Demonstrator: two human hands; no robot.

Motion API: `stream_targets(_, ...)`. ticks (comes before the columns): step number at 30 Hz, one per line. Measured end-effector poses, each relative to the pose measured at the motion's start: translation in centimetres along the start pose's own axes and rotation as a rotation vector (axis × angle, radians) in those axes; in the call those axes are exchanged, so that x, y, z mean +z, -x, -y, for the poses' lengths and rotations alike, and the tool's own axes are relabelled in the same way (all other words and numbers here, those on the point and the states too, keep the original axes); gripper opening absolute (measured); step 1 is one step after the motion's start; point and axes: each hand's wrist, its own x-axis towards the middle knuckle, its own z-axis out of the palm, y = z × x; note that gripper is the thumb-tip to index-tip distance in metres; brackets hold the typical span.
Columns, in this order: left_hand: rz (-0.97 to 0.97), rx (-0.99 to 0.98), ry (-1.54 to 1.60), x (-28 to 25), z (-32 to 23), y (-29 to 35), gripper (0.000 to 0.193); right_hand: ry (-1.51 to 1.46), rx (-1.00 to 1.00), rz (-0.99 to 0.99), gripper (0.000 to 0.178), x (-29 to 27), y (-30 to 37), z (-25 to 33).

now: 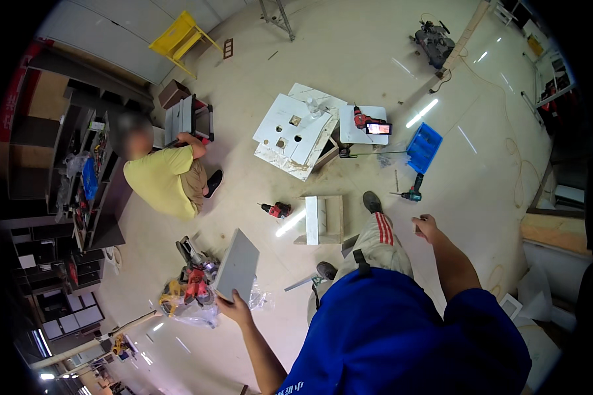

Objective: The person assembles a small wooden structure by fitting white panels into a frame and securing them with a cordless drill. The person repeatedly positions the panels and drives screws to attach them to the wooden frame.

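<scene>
My left hand [234,308] grips the lower end of a flat grey-white board [238,263], which stands tilted on edge above the floor. My right hand [427,228] is out to the right with curled fingers around something small that I cannot make out. Between my hands, by my feet, an open wooden box frame [335,219] with a pale strip across it rests on the floor. A red drill [277,209] lies left of the frame. Right of my front shoe [372,201] is a teal drill [412,193], close to a blue plastic bin [424,149].
A red miter saw [197,283] stands just left of the board. Ahead are stacked white panels [290,135] with cut holes, and a small white stool [364,135] bearing a red drill and a phone. A person in a yellow shirt [161,183] crouches beside a machine [179,122].
</scene>
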Motion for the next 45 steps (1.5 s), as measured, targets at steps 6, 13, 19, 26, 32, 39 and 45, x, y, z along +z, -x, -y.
stream_targets(6,-0.004,-0.239,-0.122,3.8,1.9,5.0,0.039,0.076,-0.201,0.280,0.067,7.6,-11.6,3.7)
stream_targets(13,0.198,-0.235,-0.228,9.1,20.1,2.8,0.033,0.686,-0.291,0.233,0.055,12.4,-29.2,-1.9)
stream_targets(19,0.009,-0.574,-0.076,16.5,47.1,-2.5,0.045,0.672,-0.285,0.429,0.054,24.6,-43.5,-1.6)
stream_targets(26,-0.053,-0.877,0.449,20.7,63.3,4.0,0.053,1.012,-0.342,0.511,0.073,32.2,-53.0,-4.4)
stream_targets(32,-0.487,-1.030,0.514,30.6,71.3,10.0,0.055,0.928,-0.421,0.491,0.066,34.2,-48.8,-1.8)
stream_targets(39,-0.437,-1.285,0.316,34.4,80.5,11.1,0.060,0.970,-0.523,0.412,0.060,27.7,-40.8,6.5)
stream_targets(45,-0.097,-1.567,0.209,35.2,80.8,9.3,0.055,1.351,-0.801,0.279,0.057,27.0,-40.8,10.2)
